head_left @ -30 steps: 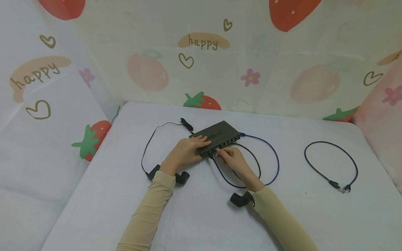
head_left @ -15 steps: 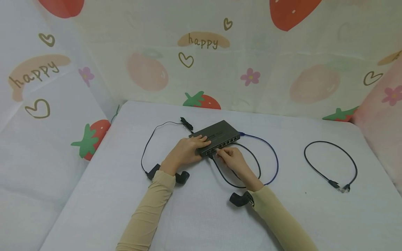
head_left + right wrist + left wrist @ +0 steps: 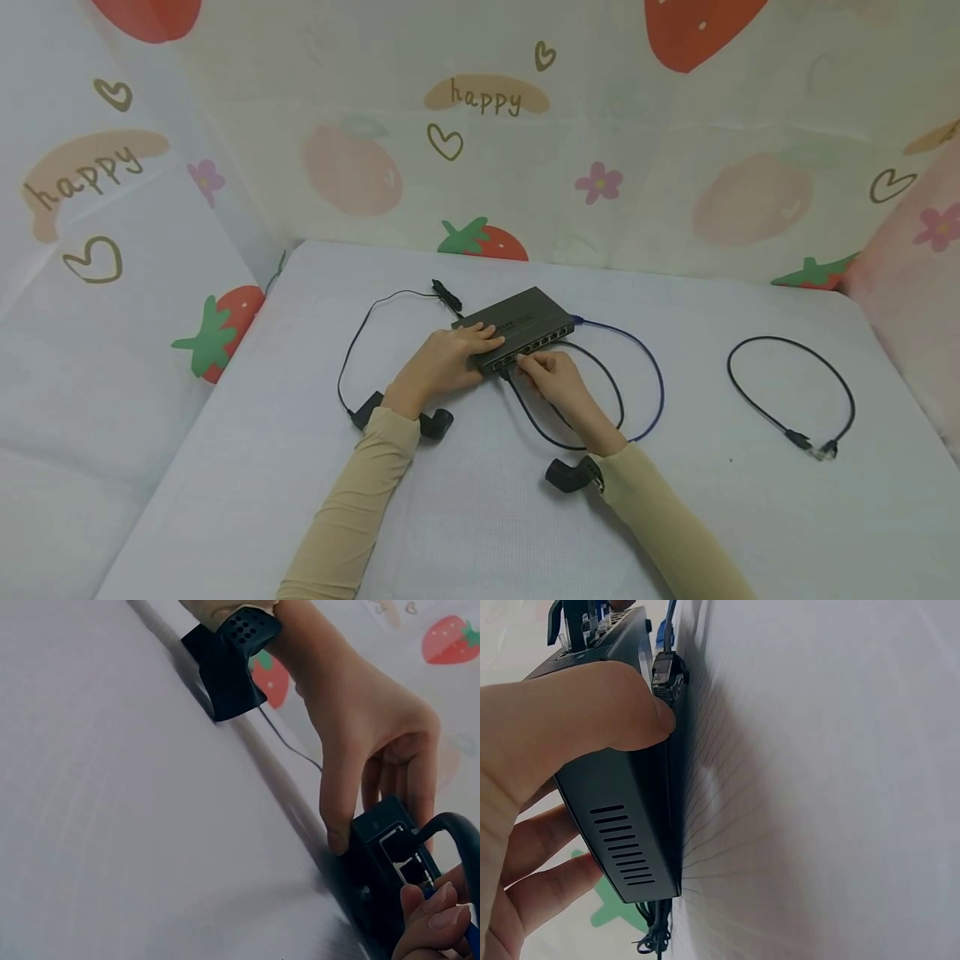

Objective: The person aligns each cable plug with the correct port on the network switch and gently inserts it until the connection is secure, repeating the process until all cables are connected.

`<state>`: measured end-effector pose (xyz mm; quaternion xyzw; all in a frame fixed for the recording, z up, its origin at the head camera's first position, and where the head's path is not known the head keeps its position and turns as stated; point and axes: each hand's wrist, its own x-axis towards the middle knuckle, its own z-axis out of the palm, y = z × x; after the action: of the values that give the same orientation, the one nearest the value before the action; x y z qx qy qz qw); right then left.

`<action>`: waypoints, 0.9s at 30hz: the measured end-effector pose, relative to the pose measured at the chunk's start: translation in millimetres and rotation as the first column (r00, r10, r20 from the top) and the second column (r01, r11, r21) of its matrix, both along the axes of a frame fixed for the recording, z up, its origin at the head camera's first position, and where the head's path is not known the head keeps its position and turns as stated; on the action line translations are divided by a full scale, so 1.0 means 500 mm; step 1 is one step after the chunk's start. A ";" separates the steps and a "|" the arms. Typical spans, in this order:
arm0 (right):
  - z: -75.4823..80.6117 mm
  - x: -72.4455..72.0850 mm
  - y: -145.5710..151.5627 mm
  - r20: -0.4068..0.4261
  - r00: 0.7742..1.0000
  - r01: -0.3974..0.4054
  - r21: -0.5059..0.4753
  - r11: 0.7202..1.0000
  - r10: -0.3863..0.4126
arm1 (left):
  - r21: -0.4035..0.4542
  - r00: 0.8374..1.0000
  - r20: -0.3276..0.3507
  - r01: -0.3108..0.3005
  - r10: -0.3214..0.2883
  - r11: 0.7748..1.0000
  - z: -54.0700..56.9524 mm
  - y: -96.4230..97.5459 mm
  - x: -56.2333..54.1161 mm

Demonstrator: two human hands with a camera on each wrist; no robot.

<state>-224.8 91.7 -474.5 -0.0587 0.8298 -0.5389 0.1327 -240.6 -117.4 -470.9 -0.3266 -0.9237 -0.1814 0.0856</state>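
A dark network switch (image 3: 525, 315) with a row of ports along its near side lies on the white table. My left hand (image 3: 448, 360) grips its left end, the thumb (image 3: 604, 705) against the end and the other fingers across the top. At the ports, my right hand (image 3: 558, 379) pinches the end of a blue network cable (image 3: 663, 385), whose other end sits at the switch's right end. The plug is mostly hidden by the fingertips. Just left of them, a black network cable (image 3: 525, 419) is plugged into a port; it loops right and returns to the switch.
A loose black network cable (image 3: 791, 339) with clear plugs lies curved at the right. A thin power lead (image 3: 352, 337) runs from its bundled part (image 3: 446, 294) behind the switch to a black adapter (image 3: 366, 412) beside my left wrist. A printed cloth backdrop stands behind.
My right wrist has shifted very slightly left while the fingers stay at the ports. The left hand and the switch have kept their places.
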 end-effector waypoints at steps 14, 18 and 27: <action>-0.013 -0.008 -0.002 0.010 1.000 0.013 -0.028 1.000 -0.013 | -0.046 1.000 0.001 -0.003 0.003 0.999 -0.003 0.003 -0.005; -0.004 -0.006 -0.003 0.032 0.999 0.004 -0.039 0.999 -0.003 | -0.060 1.000 -0.003 0.015 -0.015 0.998 -0.001 0.003 -0.006; -0.019 -0.010 -0.004 0.058 0.998 0.023 -0.065 0.998 -0.019 | -0.092 0.999 -0.008 0.046 -0.047 0.995 0.003 0.007 -0.001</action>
<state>-229.8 89.7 -484.0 -0.0388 0.8080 -0.5688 0.1487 -241.2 -113.7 -469.1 -0.3526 -0.9226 -0.1391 0.0711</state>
